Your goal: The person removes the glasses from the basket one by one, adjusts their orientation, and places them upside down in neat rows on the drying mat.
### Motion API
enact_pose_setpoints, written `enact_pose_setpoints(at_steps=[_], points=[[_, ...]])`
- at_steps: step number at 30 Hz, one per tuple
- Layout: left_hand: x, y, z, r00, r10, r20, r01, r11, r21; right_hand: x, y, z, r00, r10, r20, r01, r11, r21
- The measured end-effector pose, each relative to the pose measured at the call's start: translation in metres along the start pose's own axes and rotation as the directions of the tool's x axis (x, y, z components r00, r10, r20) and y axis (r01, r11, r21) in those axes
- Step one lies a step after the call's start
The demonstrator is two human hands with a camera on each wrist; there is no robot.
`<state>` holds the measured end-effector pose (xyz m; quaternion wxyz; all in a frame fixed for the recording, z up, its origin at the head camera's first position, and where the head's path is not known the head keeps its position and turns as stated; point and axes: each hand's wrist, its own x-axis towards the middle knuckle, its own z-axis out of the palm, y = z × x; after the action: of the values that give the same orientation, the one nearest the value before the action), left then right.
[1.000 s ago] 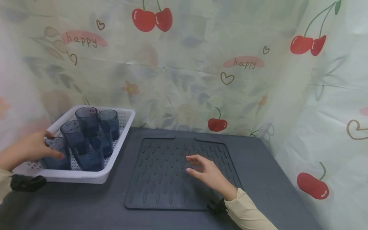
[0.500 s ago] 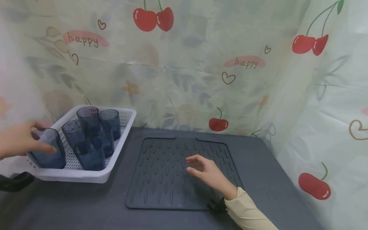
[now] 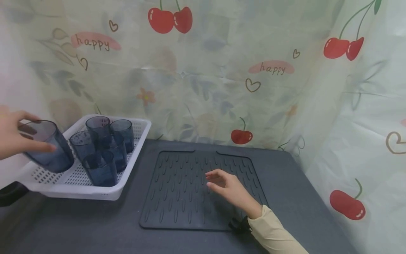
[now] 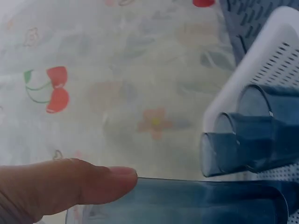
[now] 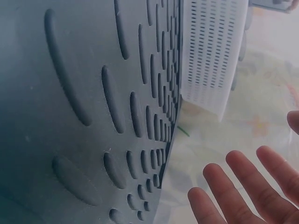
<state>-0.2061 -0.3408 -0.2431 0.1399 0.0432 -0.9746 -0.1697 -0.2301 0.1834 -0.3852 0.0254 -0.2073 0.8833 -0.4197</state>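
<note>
My left hand (image 3: 16,137) grips a blue-tinted drinking glass (image 3: 52,150), thumb along its near side and fingers behind its rim. The glass is tilted above the left part of a white plastic basket (image 3: 80,192). In the left wrist view the thumb (image 4: 107,184) presses against the wall of the held glass (image 4: 187,205). Several more blue glasses (image 3: 100,169) stand upright in the basket. Over a dark ribbed drying mat (image 3: 177,197), my right hand (image 3: 229,187) hovers with relaxed fingers and holds nothing. Its separated fingers (image 5: 238,186) show in the right wrist view.
The mat lies on a dark grey tabletop (image 3: 279,176), to the right of the basket. A patterned plastic sheet (image 3: 196,70) with cherries and hearts hangs behind the table and along its sides.
My left hand has lifted the glass from its place in the basket, moving it up and left and tilting it. The right hand stays in place over the mat.
</note>
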Motion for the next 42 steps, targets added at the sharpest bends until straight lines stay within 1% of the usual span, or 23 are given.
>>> enact_pose_setpoints(at_steps=[5, 8, 12, 16, 17, 18, 20, 24, 25, 26, 28, 31, 33, 37, 42], points=[[-0.009, 0.019, -0.011, 1.000, -0.028, -0.008, 0.028, 0.999, -0.023, 0.000, 0.000, 0.000, 1.000, 0.005, -0.003, -0.005, 1.000, -0.002], [-0.012, 0.028, -0.011, 0.999, -0.032, -0.003, 0.032, 0.998, -0.053, 0.000, 0.000, 0.000, 1.000, 0.006, -0.012, -0.006, 1.000, -0.001], [-0.014, 0.037, -0.011, 0.999, -0.041, 0.022, 0.043, 0.993, -0.106, 0.000, 0.000, 0.001, 1.000, 0.002, -0.021, -0.002, 1.000, 0.002], [-0.020, 0.049, -0.012, 0.998, -0.059, 0.038, 0.065, 0.981, -0.181, 0.000, 0.000, 0.001, 1.000, -0.001, -0.026, 0.001, 1.000, 0.006], [-0.022, 0.053, -0.012, 0.997, -0.058, 0.042, 0.065, 0.976, -0.207, 0.000, 0.001, 0.001, 1.000, -0.004, -0.030, 0.004, 1.000, 0.007], [-0.018, 0.049, -0.007, 0.997, -0.059, 0.041, 0.067, 0.969, -0.237, 0.000, 0.001, 0.001, 0.999, -0.009, -0.034, 0.009, 1.000, 0.009], [-0.017, 0.051, -0.003, 0.997, -0.054, 0.047, 0.066, 0.952, -0.300, 0.000, 0.002, 0.000, 0.999, -0.018, -0.042, 0.019, 1.000, 0.017], [-0.014, 0.053, 0.007, 0.999, -0.032, 0.041, 0.047, 0.896, -0.441, -0.001, 0.001, -0.001, 0.999, -0.020, -0.043, 0.022, 0.999, 0.050], [-0.019, 0.062, 0.005, 0.999, -0.024, 0.040, 0.039, 0.889, -0.456, -0.002, -0.001, -0.002, 0.999, -0.013, -0.040, 0.016, 0.998, 0.060], [-0.020, 0.066, 0.006, 0.999, -0.016, 0.033, 0.029, 0.883, -0.468, -0.002, -0.004, -0.002, 0.999, -0.007, -0.037, 0.010, 0.997, 0.072], [-0.024, 0.075, 0.007, 0.999, -0.006, 0.045, 0.027, 0.872, -0.489, -0.005, -0.012, -0.004, 1.000, 0.003, -0.028, 0.000, 0.996, 0.093], [-0.025, 0.084, 0.011, 0.998, 0.004, 0.059, 0.025, 0.872, -0.488, -0.008, -0.026, -0.008, 1.000, 0.011, -0.019, -0.009, 0.992, 0.128], [-0.025, 0.087, 0.014, 0.997, -0.004, 0.074, 0.041, 0.867, -0.497, -0.010, -0.033, -0.011, 1.000, 0.011, -0.017, -0.009, 0.989, 0.149], [-0.026, 0.092, 0.019, 0.997, -0.002, 0.081, 0.044, 0.852, -0.522, -0.011, -0.038, -0.013, 1.000, 0.011, -0.021, -0.007, 0.984, 0.176], [-0.027, 0.098, 0.026, 0.996, 0.023, 0.088, 0.032, 0.818, -0.574, -0.010, -0.037, -0.012, 0.999, -0.008, -0.041, 0.015, 0.983, 0.185]])
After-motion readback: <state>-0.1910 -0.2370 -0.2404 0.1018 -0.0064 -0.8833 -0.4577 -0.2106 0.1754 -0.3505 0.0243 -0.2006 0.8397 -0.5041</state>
